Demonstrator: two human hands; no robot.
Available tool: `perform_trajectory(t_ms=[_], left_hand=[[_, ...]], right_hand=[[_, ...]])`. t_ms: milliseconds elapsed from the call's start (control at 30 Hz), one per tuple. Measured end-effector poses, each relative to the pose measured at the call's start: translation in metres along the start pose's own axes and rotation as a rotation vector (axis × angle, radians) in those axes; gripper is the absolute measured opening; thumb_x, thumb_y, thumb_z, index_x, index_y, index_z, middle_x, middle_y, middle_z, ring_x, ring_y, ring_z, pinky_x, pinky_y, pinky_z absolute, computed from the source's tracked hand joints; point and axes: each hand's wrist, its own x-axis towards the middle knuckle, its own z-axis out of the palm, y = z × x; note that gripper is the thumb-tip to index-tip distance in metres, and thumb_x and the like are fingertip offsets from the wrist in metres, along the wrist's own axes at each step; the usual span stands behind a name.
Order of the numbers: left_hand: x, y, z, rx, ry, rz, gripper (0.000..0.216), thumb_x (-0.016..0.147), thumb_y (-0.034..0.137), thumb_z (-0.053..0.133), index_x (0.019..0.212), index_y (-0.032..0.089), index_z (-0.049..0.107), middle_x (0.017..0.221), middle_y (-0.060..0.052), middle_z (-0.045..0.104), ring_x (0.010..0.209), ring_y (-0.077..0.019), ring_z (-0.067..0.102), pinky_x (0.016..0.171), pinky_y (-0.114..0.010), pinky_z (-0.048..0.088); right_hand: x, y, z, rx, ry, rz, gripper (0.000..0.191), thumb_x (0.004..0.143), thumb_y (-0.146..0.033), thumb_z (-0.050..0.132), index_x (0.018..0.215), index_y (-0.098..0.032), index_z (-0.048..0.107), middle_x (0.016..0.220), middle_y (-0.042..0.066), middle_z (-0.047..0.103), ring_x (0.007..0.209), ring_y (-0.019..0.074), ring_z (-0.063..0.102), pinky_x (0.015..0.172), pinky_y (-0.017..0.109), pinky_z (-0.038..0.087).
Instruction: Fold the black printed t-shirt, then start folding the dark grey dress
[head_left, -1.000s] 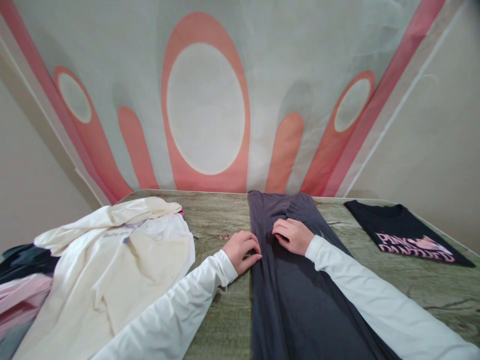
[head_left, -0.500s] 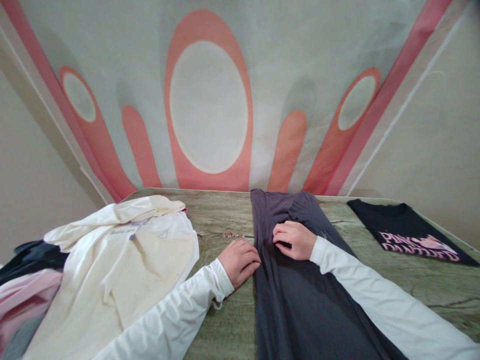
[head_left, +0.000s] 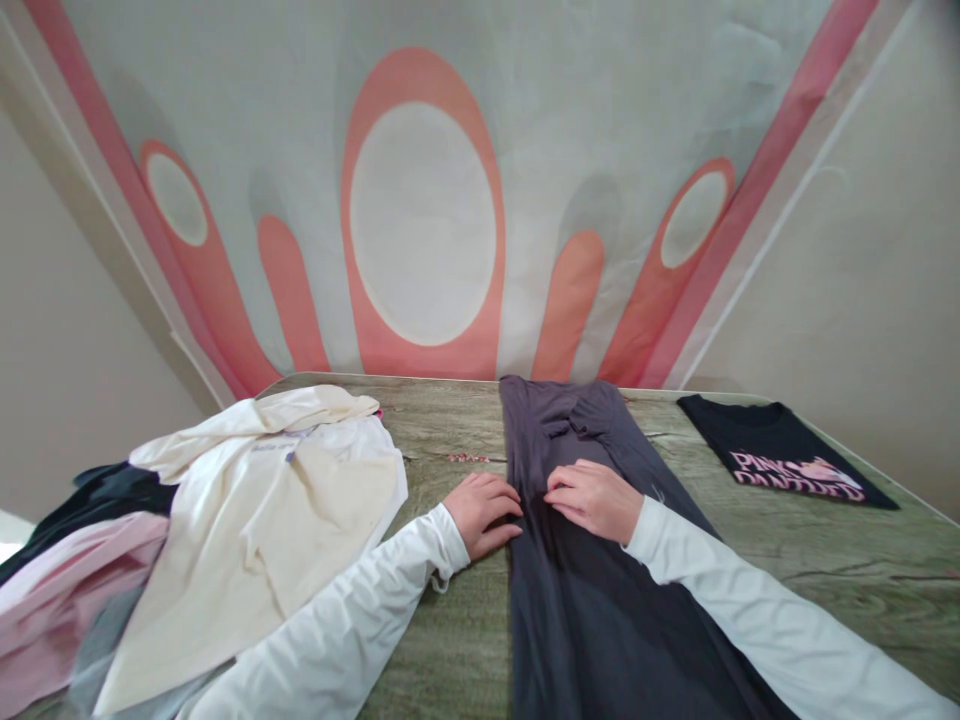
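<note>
A long dark grey shirt (head_left: 600,610) lies lengthwise on the table, its left side folded over in a narrow strip with soft wrinkles. At the left edge of this shirt rests my left hand (head_left: 482,512), fingertips touching the cloth and thumb apart from the fingers. My right hand (head_left: 596,500) is on the shirt's middle, thumb and fingers drawn together at the fabric near the fold. A bunched part of the shirt, like a sleeve, lies above my right hand.
A loose heap with a cream shirt (head_left: 300,520) on top lies left, with pink cloth (head_left: 82,610) and black cloth (head_left: 112,500) beside it. At the right is a folded black T-shirt (head_left: 772,430) with pink lettering. A printed backdrop (head_left: 525,100) rises behind the wooden table (head_left: 457,640).
My right hand has shifted slightly down and its fingers have closed more. My left hand stays at the shirt's edge, its thumb slightly further from the fingers. The view has shifted a little.
</note>
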Motion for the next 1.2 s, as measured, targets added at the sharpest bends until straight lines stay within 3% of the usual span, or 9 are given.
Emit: perform_trajectory(t_ms=[167, 300, 467, 533, 800, 1200], left_hand=[[-0.004, 0.002, -0.002, -0.012, 0.021, -0.029, 0.02, 0.08, 0.038, 0.048, 0.084, 0.02, 0.057, 0.096, -0.005, 0.06, 0.092, -0.0188, 0.049, 0.08, -0.033, 0.036], [-0.003, 0.004, -0.002, -0.013, 0.015, -0.037, 0.021, 0.08, 0.038, 0.048, 0.081, 0.019, 0.056, 0.095, -0.005, 0.059, 0.091, -0.0187, 0.05, 0.08, -0.033, 0.036], [-0.002, 0.007, 0.002, 0.029, -0.01, -0.061, 0.037, 0.079, 0.044, 0.047, 0.107, 0.02, 0.052, 0.099, -0.008, 0.055, 0.094, -0.0208, 0.048, 0.08, -0.034, 0.037], [-0.002, 0.007, 0.004, 0.042, -0.017, -0.074, 0.04, 0.079, 0.046, 0.047, 0.11, 0.021, 0.052, 0.099, -0.008, 0.054, 0.092, -0.0207, 0.049, 0.079, -0.034, 0.037], [-0.002, 0.003, 0.008, 0.018, 0.008, -0.093, 0.035, 0.079, 0.044, 0.047, 0.103, 0.021, 0.057, 0.096, -0.008, 0.053, 0.09, -0.0201, 0.049, 0.079, -0.034, 0.038], [-0.001, 0.006, 0.006, -0.01, 0.016, -0.09, 0.028, 0.078, 0.042, 0.049, 0.094, 0.021, 0.059, 0.094, -0.007, 0.055, 0.09, -0.0194, 0.05, 0.08, -0.033, 0.038]], right_hand=[[-0.004, -0.009, 0.003, 0.027, 0.03, 0.103, 0.017, 0.083, -0.023, 0.046, 0.082, -0.019, 0.063, 0.084, 0.002, 0.06, 0.074, 0.0112, 0.053, 0.07, 0.026, 0.034], [-0.006, -0.011, 0.004, 0.066, 0.044, 0.075, 0.018, 0.083, -0.024, 0.046, 0.085, -0.02, 0.063, 0.085, 0.003, 0.06, 0.076, 0.0116, 0.053, 0.071, 0.026, 0.036], [-0.01, -0.008, 0.009, 0.099, 0.075, 0.053, 0.018, 0.082, -0.025, 0.047, 0.092, -0.021, 0.062, 0.085, 0.003, 0.06, 0.077, 0.0123, 0.054, 0.071, 0.025, 0.038], [-0.01, -0.006, 0.01, 0.089, 0.065, 0.041, 0.019, 0.082, -0.025, 0.047, 0.094, -0.021, 0.062, 0.085, 0.003, 0.06, 0.077, 0.0128, 0.053, 0.07, 0.026, 0.038], [-0.002, -0.009, 0.004, -0.05, -0.027, -0.048, 0.021, 0.083, -0.025, 0.044, 0.096, -0.021, 0.06, 0.085, 0.004, 0.06, 0.073, 0.012, 0.053, 0.064, 0.026, 0.034], [-0.008, -0.013, 0.012, -0.149, 0.093, -0.136, 0.022, 0.087, -0.02, 0.038, 0.086, -0.019, 0.06, 0.077, 0.004, 0.059, 0.069, 0.0117, 0.05, 0.06, 0.027, 0.03]])
